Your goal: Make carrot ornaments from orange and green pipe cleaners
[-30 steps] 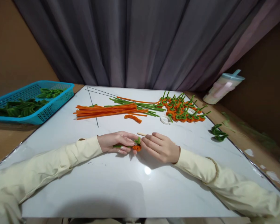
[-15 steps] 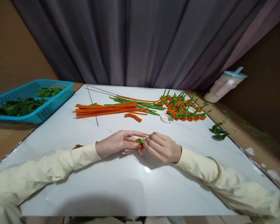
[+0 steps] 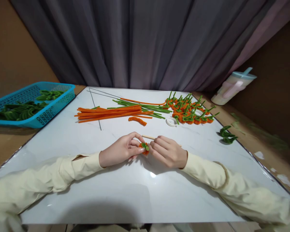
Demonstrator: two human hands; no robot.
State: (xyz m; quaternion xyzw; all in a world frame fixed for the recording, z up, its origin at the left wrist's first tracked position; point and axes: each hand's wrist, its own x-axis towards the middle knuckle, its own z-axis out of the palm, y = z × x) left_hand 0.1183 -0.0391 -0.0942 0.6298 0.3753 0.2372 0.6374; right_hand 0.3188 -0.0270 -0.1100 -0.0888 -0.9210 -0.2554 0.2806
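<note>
Pinching the orange piece (image 3: 145, 149) lightly

It sits between the hands over the table (image 3: 111, 188): left hand (image 3: 120, 149) gripping it, right hand (image 3: 168, 152) curled around a pale stick (image 3: 148, 137) — a steady hold should keep its green top (image 3: 145, 146) uncrushed.

"What's bright?"
"One white glare spot (image 3: 153, 175) on the glossy marbled-white tabletop (image 3: 195, 199), towards six o'clock."
"Elsewhere?"
"Soft, broad shadow (image 3: 107, 211) at seven; dim, pleated grey fabric curtain (image 3: 147, 45) at twelve."

head-worn camera | looks forward, down | tabletop (image 3: 106, 196) close below | grey curtain (image 3: 145, 45) beyond
</note>
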